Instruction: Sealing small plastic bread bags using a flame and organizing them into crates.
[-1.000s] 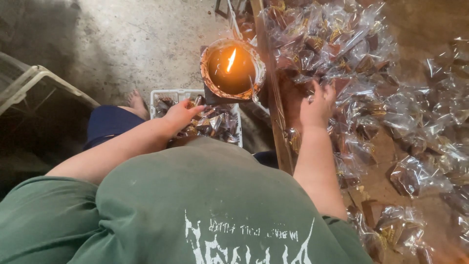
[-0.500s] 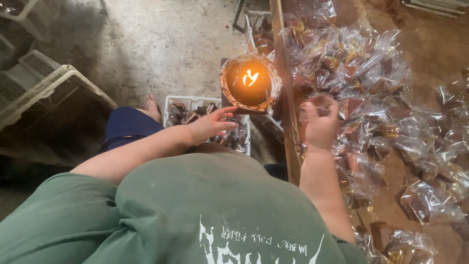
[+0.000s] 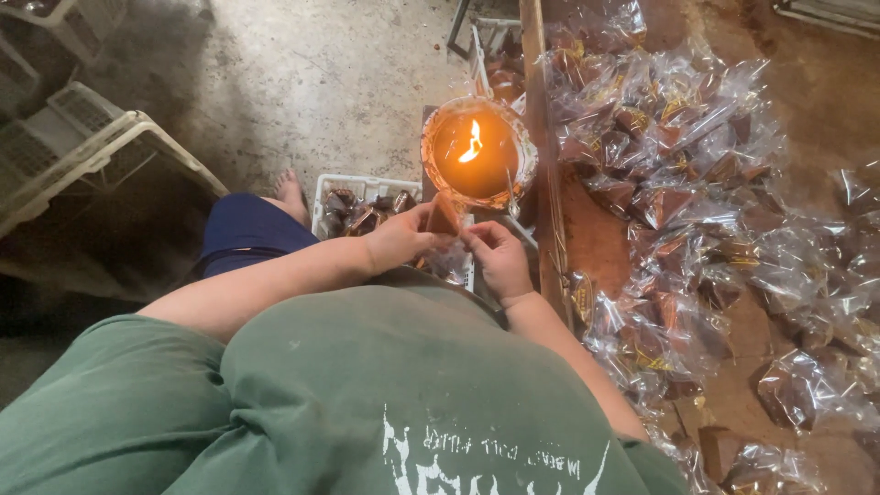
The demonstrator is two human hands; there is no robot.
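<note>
My left hand point(image 3: 401, 240) and my right hand point(image 3: 496, 258) meet in front of me, both pinching one small clear plastic packet with a brown piece inside point(image 3: 444, 216). Just beyond it burns an oil lamp, a round bowl with a flame point(image 3: 474, 151). Under my hands stands a white crate point(image 3: 365, 188) holding several filled packets. To the right a wooden table point(image 3: 600, 240) is covered with many clear packets of brown sweets point(image 3: 683, 156).
A white plastic crate point(image 3: 110, 151) lies tilted on the concrete floor at the left. My bare foot point(image 3: 291, 194) and blue-clad knee are beside the small crate. The table's wooden edge point(image 3: 541, 137) runs close to the lamp.
My right hand has come off the pile on the table with a packet and moved left. My left hand rose from the crate to meet it, and both now hold the packet near the flame.
</note>
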